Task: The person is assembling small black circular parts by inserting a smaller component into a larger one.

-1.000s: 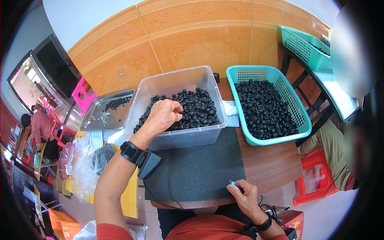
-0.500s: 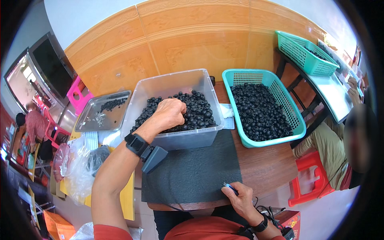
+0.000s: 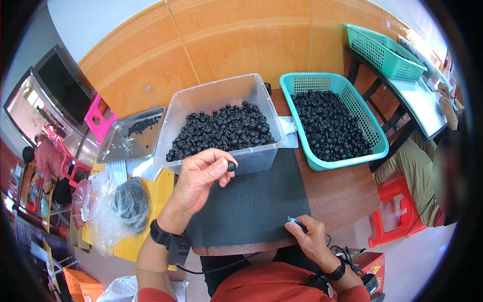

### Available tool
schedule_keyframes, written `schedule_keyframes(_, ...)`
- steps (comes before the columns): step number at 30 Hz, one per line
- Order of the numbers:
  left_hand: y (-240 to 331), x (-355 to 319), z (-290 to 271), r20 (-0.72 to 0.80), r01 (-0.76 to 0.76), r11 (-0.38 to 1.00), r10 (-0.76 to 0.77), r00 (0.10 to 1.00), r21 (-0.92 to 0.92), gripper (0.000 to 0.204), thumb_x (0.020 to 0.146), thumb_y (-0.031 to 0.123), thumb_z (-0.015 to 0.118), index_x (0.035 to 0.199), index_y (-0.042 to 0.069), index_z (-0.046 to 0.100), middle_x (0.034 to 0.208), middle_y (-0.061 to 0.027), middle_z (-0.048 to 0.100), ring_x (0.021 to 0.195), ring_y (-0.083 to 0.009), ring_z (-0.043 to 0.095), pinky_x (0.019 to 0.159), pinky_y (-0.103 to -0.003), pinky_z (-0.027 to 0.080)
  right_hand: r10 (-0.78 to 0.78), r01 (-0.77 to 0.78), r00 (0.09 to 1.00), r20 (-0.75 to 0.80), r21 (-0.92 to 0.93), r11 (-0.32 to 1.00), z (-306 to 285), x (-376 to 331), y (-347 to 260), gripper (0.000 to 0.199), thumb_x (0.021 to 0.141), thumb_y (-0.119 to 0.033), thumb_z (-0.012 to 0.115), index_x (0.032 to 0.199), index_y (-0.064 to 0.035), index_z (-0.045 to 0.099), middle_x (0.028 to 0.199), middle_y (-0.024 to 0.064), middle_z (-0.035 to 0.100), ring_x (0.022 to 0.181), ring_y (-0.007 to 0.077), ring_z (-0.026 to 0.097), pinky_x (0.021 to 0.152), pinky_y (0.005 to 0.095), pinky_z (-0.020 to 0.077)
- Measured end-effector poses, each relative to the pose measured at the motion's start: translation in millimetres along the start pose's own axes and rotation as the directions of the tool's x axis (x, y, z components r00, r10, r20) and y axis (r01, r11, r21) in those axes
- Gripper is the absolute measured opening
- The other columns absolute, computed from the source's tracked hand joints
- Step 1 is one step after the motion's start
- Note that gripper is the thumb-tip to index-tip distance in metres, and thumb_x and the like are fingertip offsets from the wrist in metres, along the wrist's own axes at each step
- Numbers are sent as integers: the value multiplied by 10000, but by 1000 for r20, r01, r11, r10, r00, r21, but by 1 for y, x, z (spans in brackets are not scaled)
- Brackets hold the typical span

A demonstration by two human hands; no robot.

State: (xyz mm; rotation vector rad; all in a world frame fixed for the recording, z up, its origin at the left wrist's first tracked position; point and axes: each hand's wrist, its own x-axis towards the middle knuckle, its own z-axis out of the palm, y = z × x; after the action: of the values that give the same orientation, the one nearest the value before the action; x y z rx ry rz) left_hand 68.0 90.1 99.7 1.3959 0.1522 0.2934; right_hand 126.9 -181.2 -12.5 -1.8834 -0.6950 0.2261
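The left hand [image 3: 201, 176] pinches one small black bead [image 3: 231, 165] between thumb and fingertips, just in front of the clear plastic tub [image 3: 251, 90] of like beads. The right hand [image 3: 311, 235], closed on a thin blue-tipped tool [image 3: 296, 222], rests at the bench's [image 3: 342, 191] near edge on a dark mat [image 3: 256, 201]. A teal basket [image 3: 375, 131] of beads sits toward the right edge.

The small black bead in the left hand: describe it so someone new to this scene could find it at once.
Start at the clear plastic bin heaped with black beads at the table's middle. Just in front of its near wall, over the dark mat, the left hand is raised. The single black bead pinched at its fingertips is the only one outside a container.
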Motion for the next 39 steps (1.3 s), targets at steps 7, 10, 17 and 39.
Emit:
schedule_keyframes(7,-39,-35,31,48,50,971,-40,998,-235,356,893,309,640,963,-37,589,782,-120,600,630,-162,553,588,-297,462,-88,89,996,-27,63,994,5,6,-19,223,823,-183,715,791,24,638,616,139,566,523,232,557,487,328,417)
schedule_keyframes(10,-55,-49,35,58,69,942,-52,997,-330,307,910,257,636,992,-38,617,803,-78,610,667,-126,568,627,-244,473,-246,248,967,-65,34,968,9,13,-30,203,789,-157,744,809,6,625,633,126,564,528,250,553,488,334,415)
schedule_keyframes(17,-71,-65,45,40,95,934,-87,995,-345,303,883,238,673,1010,-33,625,867,-65,624,718,-97,575,679,-231,494,-545,543,832,-107,-51,838,18,23,-52,296,722,-192,794,851,-11,598,663,86,534,551,243,523,486,344,402)
schedule_keyframes(39,-79,-72,59,-14,95,947,-104,994,-306,298,889,222,665,1040,-32,628,906,-61,637,719,-79,561,650,-201,472,-608,582,788,-97,-206,787,22,21,-42,342,781,-289,747,846,6,588,669,84,507,555,216,520,476,329,409)
